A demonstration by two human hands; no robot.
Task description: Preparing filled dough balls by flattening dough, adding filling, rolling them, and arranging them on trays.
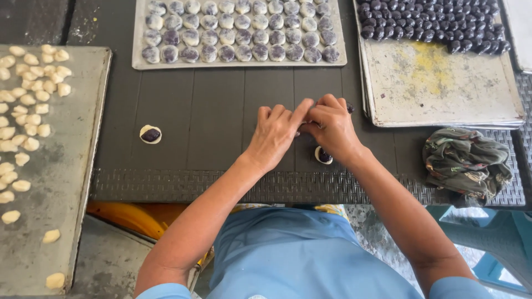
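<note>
My left hand [275, 133] and my right hand [332, 126] meet fingertip to fingertip over the dark table [221, 111], pinching something small that the fingers hide. A flat dough disc with a dark purple filling ball [323, 155] lies just under my right wrist. Another filled disc [150, 134] sits alone to the left. A dark filling ball [350, 108] peeks out beside my right knuckles.
A tray of closed, purple-tinted dough balls [239, 30] stands at the back. To the right, a metal tray [438, 83] holds several rows of dark filling balls [432, 22]. A left tray [61, 166] carries pale dough pieces. A crumpled cloth [465, 163] lies at right.
</note>
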